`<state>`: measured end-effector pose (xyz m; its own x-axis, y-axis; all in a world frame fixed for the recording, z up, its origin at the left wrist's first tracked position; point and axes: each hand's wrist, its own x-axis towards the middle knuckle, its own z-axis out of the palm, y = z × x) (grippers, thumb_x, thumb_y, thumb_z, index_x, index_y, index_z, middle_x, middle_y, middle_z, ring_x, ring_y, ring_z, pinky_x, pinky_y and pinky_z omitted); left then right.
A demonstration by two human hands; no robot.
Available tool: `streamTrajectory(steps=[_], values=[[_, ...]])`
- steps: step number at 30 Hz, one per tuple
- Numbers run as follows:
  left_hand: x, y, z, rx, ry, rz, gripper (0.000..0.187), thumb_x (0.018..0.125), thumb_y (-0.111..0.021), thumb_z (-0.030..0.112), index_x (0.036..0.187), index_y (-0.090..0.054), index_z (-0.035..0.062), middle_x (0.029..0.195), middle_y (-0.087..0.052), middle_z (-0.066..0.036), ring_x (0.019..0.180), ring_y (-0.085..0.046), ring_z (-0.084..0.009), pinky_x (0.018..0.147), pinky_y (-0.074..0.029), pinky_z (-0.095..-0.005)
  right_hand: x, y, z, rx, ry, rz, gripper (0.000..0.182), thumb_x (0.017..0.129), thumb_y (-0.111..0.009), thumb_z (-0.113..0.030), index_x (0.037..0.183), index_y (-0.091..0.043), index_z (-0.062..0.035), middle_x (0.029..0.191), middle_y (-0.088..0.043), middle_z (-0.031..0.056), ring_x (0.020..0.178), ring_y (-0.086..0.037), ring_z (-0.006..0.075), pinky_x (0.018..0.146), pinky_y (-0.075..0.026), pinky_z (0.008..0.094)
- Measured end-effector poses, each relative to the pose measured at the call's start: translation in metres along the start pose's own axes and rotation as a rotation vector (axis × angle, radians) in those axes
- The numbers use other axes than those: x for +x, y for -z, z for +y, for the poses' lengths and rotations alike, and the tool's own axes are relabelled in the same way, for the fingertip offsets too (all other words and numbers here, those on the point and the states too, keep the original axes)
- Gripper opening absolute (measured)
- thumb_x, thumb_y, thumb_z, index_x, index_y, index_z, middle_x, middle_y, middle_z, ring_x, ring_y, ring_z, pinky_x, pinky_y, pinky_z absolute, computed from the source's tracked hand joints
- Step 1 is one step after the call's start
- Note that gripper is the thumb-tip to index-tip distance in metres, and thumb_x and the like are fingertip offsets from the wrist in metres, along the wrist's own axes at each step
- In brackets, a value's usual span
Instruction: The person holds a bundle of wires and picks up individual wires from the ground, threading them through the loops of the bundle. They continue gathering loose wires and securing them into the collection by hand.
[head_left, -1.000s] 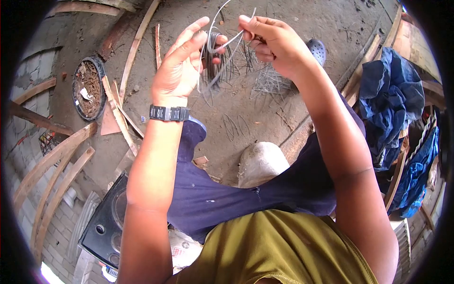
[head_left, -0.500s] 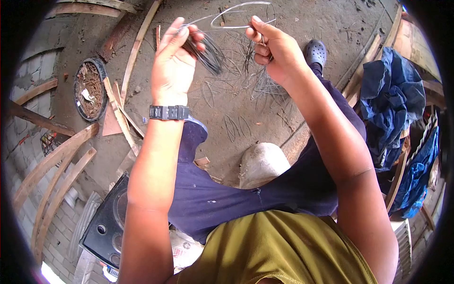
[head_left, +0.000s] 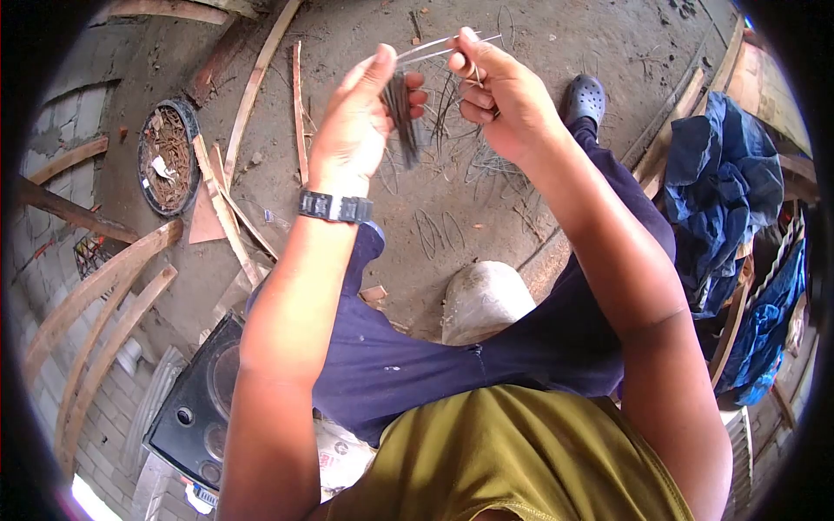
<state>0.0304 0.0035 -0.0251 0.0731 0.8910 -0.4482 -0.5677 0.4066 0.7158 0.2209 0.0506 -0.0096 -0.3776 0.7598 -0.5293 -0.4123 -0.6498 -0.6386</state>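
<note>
Two bare hands are working with thin wire in the head view, both being raised over the far part of the dirt floor (head_left: 417, 193). The left hand (head_left: 354, 126), wearing a black wristwatch (head_left: 334, 207), is gripping a bundle of dark wires (head_left: 403, 122), its fingers curling around the upper part. The bundle is hanging on the right side of that palm, its long axis running roughly near to far; its near end is blurring, so single wires are not showing clearly.

The right hand (head_left: 508, 97) is pinching pale wire strands (head_left: 427, 58) between thumb and index finger, the other fingers curling in. These strands are spanning the gap between the hands, lying to the left of the right fingertips, their long axis running left to right and slightly farther at the right. Their right tips are poking past the thumb; whether this is one folded wire or two, I cannot tell. The left hand is sitting nearer the bundle, the right being well apart from it.

Loose wires (head_left: 497, 165) are lying on the floor, nearer than the right hand. A perforated clog (head_left: 585, 98) is resting to its right, and a whitish sack (head_left: 486, 306) is standing between the person's legs.
</note>
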Motion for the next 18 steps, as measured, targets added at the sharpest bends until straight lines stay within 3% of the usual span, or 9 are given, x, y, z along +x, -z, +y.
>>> streamTrajectory(steps=[3, 6, 8, 9, 10, 12, 13, 15, 18], values=[[0.001, -0.001, -0.007, 0.034, -0.100, 0.040, 0.051, 0.098, -0.068, 0.024, 0.137, -0.048, -0.0028, 0.105, -0.067, -0.013, 0.095, -0.067, -0.0255, 0.087, -0.053, -0.0408, -0.003, -0.001, 0.002, -0.129, -0.035, -0.004, 0.027, 0.099, -0.066, -0.036, 0.107, -0.067, -0.0104, 0.084, -0.059, -0.0080, 0.055, -0.033, 0.0021, 0.047, -0.025, 0.0203], [0.007, 0.009, 0.012, -0.052, -0.340, 0.059, 0.041, 0.095, -0.064, 0.007, 0.132, -0.050, -0.0050, 0.102, -0.067, -0.014, 0.097, -0.068, -0.0296, 0.095, -0.054, -0.0486, -0.005, -0.003, -0.004, -0.164, -0.044, 0.005, 0.035, 0.096, -0.068, -0.042, 0.109, -0.067, -0.0089, 0.080, -0.057, -0.0068, 0.052, -0.032, 0.0021, 0.045, -0.024, 0.0209], [0.012, 0.028, 0.031, -0.182, -0.383, 0.047, 0.039, 0.092, -0.063, 0.003, 0.129, -0.052, -0.0052, 0.097, -0.068, -0.015, 0.094, -0.068, -0.0301, 0.095, -0.053, -0.0510, 0.000, 0.006, -0.014, 0.129, -0.099, 0.018, 0.035, 0.092, -0.073, -0.041, 0.104, -0.069, -0.0089, 0.073, -0.056, -0.0048, 0.049, -0.029, 0.0031, 0.044, -0.024, 0.0230], [0.012, 0.034, 0.038, -0.183, -0.421, 0.090, 0.039, 0.091, -0.062, 0.001, 0.128, -0.053, -0.0054, 0.093, -0.068, -0.015, 0.088, -0.067, -0.0295, 0.097, -0.052, -0.0532, 0.000, 0.017, -0.022, 0.217, -0.106, -0.126, 0.033, 0.092, -0.072, -0.040, 0.101, -0.071, -0.0089, 0.071, -0.057, -0.0034, 0.051, -0.039, 0.0044, 0.047, -0.034, 0.0227], [0.012, 0.041, 0.044, -0.142, -0.455, 0.059, 0.041, 0.090, -0.063, 0.001, 0.129, -0.053, -0.0064, 0.092, -0.067, -0.014, 0.083, -0.066, -0.0269, 0.092, -0.055, -0.0486, -0.001, 0.014, -0.028, 0.217, -0.105, -0.127, 0.033, 0.092, -0.072, -0.040, 0.101, -0.071, -0.0089, 0.071, -0.057, -0.0034, 0.051, -0.039, 0.0044, 0.047, -0.034, 0.0227], [0.010, 0.047, 0.050, 0.005, -0.408, 0.027, 0.045, 0.092, -0.065, 0.005, 0.133, -0.052, -0.0059, 0.096, -0.068, -0.014, 0.082, -0.066, -0.0228, 0.085, -0.056, -0.0421, -0.005, 0.007, -0.043, 0.376, -0.095, -0.066, 0.041, 0.101, -0.055, -0.050, 0.094, -0.068, -0.0113, 0.067, -0.050, -0.0034, 0.046, -0.030, 0.0069, 0.043, -0.023, 0.0243], [0.009, 0.044, 0.048, 0.006, -0.410, 0.025, 0.045, 0.092, -0.065, 0.005, 0.133, -0.052, -0.0059, 0.096, -0.068, -0.014, 0.082, -0.066, -0.0228, 0.085, -0.056, -0.0421, -0.004, 0.008, -0.048, 0.406, -0.108, -0.100, 0.051, 0.101, -0.049, -0.057, 0.099, -0.069, -0.0102, 0.067, -0.049, -0.0035, 0.045, -0.028, 0.0071, 0.042, -0.022, 0.0240], [0.004, 0.029, 0.035, 0.098, -0.217, 0.033, 0.050, 0.094, -0.067, 0.010, 0.139, -0.050, -0.0035, 0.102, -0.068, -0.015, 0.082, -0.065, -0.0192, 0.079, -0.055, -0.0378, -0.005, 0.009, -0.055, 0.419, -0.095, -0.127, 0.052, 0.101, -0.049, -0.058, 0.100, -0.069, -0.0095, 0.066, -0.049, -0.0032, 0.045, -0.027, 0.0070, 0.041, -0.021, 0.0239], [0.002, 0.007, 0.019, 0.214, -0.151, -0.045, 0.059, 0.094, -0.072, 0.021, 0.144, -0.047, 0.0019, 0.108, -0.069, -0.014, 0.086, -0.065, -0.0164, 0.082, -0.051, -0.0325, -0.006, 0.007, -0.060, 0.450, -0.083, -0.127, 0.054, 0.101, -0.049, -0.059, 0.104, -0.067, -0.0079, 0.066, -0.049, -0.0030, 0.044, -0.026, 0.0068, 0.040, -0.019, 0.0235]])
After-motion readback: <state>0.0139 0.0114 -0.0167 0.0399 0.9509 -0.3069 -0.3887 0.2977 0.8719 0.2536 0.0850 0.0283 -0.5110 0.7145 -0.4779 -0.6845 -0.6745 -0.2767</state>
